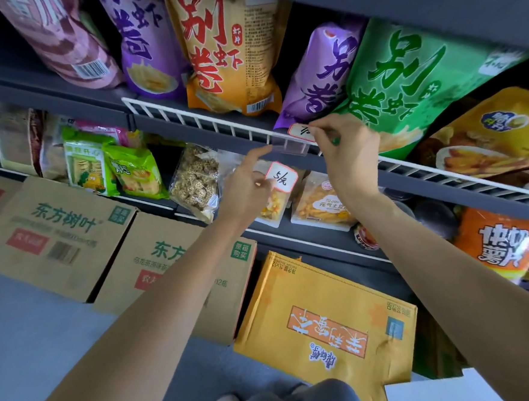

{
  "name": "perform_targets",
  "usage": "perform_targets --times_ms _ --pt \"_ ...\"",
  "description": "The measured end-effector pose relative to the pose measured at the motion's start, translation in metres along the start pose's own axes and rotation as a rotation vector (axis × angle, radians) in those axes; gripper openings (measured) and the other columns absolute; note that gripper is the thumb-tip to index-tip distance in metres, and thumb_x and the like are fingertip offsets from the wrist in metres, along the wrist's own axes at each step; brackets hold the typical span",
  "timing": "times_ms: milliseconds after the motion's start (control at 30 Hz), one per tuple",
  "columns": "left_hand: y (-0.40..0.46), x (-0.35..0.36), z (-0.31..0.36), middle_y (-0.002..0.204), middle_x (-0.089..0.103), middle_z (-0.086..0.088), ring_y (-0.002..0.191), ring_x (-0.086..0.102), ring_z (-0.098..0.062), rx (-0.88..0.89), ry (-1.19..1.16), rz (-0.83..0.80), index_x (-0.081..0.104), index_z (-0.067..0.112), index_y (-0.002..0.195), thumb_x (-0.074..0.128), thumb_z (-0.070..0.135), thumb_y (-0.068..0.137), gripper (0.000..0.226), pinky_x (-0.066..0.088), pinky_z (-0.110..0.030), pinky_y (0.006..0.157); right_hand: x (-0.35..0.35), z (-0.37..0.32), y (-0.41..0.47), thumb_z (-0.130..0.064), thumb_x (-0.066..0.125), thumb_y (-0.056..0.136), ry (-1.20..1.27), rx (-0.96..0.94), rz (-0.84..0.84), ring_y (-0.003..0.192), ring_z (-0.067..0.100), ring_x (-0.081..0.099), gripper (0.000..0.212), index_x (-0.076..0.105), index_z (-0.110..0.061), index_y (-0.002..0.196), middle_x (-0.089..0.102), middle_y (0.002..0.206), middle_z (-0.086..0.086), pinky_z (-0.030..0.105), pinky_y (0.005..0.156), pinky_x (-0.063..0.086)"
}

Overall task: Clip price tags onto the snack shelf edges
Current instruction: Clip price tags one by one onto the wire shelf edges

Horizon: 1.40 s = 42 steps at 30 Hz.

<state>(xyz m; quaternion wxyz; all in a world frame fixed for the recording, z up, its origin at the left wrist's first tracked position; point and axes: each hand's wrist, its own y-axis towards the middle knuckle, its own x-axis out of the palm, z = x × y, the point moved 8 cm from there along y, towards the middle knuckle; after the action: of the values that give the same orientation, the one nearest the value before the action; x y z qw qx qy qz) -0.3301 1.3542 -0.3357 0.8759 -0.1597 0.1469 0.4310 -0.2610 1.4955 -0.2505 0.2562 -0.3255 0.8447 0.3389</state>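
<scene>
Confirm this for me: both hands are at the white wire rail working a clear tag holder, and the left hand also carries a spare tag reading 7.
Not quite. The head view shows the spare tag in the left hand reading 5, not 7. The rest holds: the left hand and the right hand are at the white wire rail, working the clear tag holder.
</scene>
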Motion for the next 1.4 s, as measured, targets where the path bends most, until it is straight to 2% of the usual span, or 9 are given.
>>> perform_targets --times_ms 133,267,367,433,500,733,967,1167,1400 --pt "-0.001 -0.002 -0.006 0.064 0.063 0.000 0.061 0.060 -0.005 0.002 0.071 -0.045 0.039 0.031 0.132 0.049 -0.001 0.089 0.055 0.035 -0.005 0.048 0.016 0.001 0.001 -0.010 0.062 0.085 -0.023 -0.028 -0.007 0.074 0.022 0.063 0.013 0.072 -0.006 0.092 0.066 0.091 0.011 0.030 0.068 0.049" --pt "0.002 -0.004 -0.003 0.073 0.068 -0.006 0.070 0.062 -0.013 0.051 0.188 -0.060 0.038 0.027 0.133 0.054 0.002 0.088 0.054 0.046 -0.022 0.070 0.036 -0.002 -0.002 -0.007 0.063 0.083 -0.144 -0.106 -0.068 0.081 0.027 0.059 0.013 0.073 -0.002 0.090 0.060 0.093 0.015 0.033 0.062 0.049" --pt "0.004 -0.004 -0.005 0.080 0.068 -0.007 0.072 0.063 -0.015 0.034 0.208 -0.072 0.038 0.031 0.131 0.058 0.005 0.087 0.054 0.048 -0.028 0.073 0.047 -0.002 -0.009 0.000 0.065 0.077 -0.359 -0.167 -0.140 0.084 0.031 0.055 0.013 0.070 -0.001 0.090 0.058 0.092 0.015 0.035 0.049 0.048" --pt "0.005 -0.005 -0.006 0.078 0.067 -0.004 0.072 0.064 -0.015 0.033 0.226 -0.074 0.038 0.033 0.130 0.059 0.007 0.087 0.054 0.048 -0.027 0.071 0.050 -0.007 -0.016 0.007 0.072 0.060 -0.527 -0.249 -0.143 0.072 0.029 0.055 0.027 0.070 -0.007 0.083 0.059 0.080 0.010 0.020 0.037 0.028" --pt "0.007 -0.006 -0.006 0.080 0.067 -0.003 0.073 0.064 -0.015 0.033 0.238 -0.076 0.038 0.034 0.130 0.059 0.007 0.087 0.055 0.048 -0.027 0.071 0.045 -0.013 -0.018 0.008 0.075 0.051 -0.654 -0.289 -0.083 0.062 0.025 0.053 0.033 0.068 -0.012 0.077 0.056 0.067 0.004 0.017 0.040 0.012" --pt "0.009 -0.008 -0.005 0.082 0.068 -0.005 0.074 0.063 -0.014 0.021 0.276 -0.070 0.038 0.034 0.130 0.060 0.009 0.088 0.053 0.045 -0.027 0.069 0.043 -0.016 -0.024 0.012 0.066 0.049 -0.759 -0.307 -0.061 0.065 0.025 0.052 0.032 0.067 -0.010 0.071 0.060 0.077 0.005 0.014 0.048 0.001" --pt "0.012 -0.010 0.001 0.089 0.069 -0.010 0.075 0.066 -0.020 -0.028 0.285 -0.105 0.038 0.037 0.129 0.058 0.008 0.088 0.054 0.052 -0.036 0.069 0.045 -0.013 -0.034 0.001 0.081 0.054 -0.804 -0.252 -0.179 0.074 0.024 0.057 0.044 0.070 -0.010 0.095 0.062 0.090 0.006 0.019 0.042 0.018" --pt "0.015 -0.011 0.002 0.092 0.068 -0.002 0.074 0.066 -0.016 -0.026 0.309 -0.102 0.038 0.037 0.127 0.058 0.008 0.088 0.052 0.047 -0.022 0.058 0.044 -0.007 -0.043 -0.001 0.079 0.059 -0.799 -0.255 -0.158 0.083 0.026 0.059 0.059 0.062 -0.010 0.115 0.062 0.107 0.008 0.021 0.040 0.022" --pt "0.014 -0.009 0.000 0.087 0.068 -0.003 0.075 0.065 -0.014 -0.019 0.314 -0.079 0.037 0.037 0.129 0.057 0.007 0.088 0.054 0.044 -0.020 0.059 0.048 -0.002 -0.043 0.001 0.072 0.067 -0.715 -0.182 -0.149 0.087 0.027 0.058 0.046 0.062 -0.010 0.111 0.060 0.109 0.010 0.021 0.039 0.025"
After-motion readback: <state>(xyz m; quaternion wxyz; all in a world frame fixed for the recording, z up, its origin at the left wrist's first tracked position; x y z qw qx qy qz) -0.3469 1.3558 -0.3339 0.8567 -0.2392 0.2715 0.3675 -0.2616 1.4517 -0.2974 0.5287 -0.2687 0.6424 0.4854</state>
